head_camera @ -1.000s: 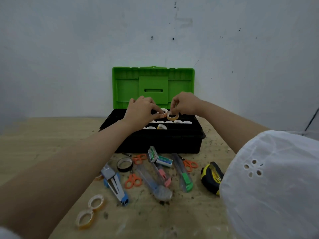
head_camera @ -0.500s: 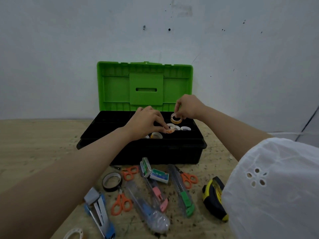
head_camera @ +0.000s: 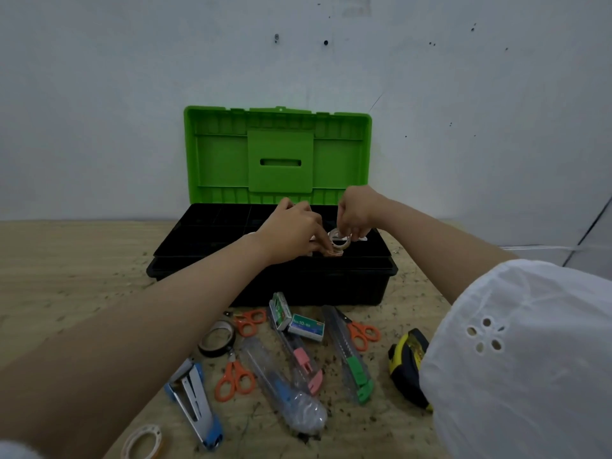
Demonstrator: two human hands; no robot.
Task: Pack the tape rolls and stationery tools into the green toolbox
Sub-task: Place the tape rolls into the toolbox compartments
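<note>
The toolbox [head_camera: 212,246] stands open against the wall, with a green lid upright and a black tray on top. Both hands are over the tray's right part. My right hand [head_camera: 357,213] pinches a small clear tape roll [head_camera: 339,242] just above the tray. My left hand [head_camera: 291,233] has its fingertips down beside that roll, on another small roll that is mostly hidden. In front of the box lie a black tape roll [head_camera: 217,339], three orange scissors [head_camera: 235,380], staple boxes [head_camera: 306,327], several cutters [head_camera: 351,356], a stapler [head_camera: 195,404] and a clear tape roll [head_camera: 142,442].
A yellow and black tape measure [head_camera: 409,369] lies at the right, partly behind my white sleeve [head_camera: 516,359]. The wooden tabletop [head_camera: 66,260] is speckled with debris. A white wall rises right behind the toolbox.
The view has shifted, so the toolbox sits more central. My right hand has lowered its tape roll toward the tray, close to my left fingertips.
</note>
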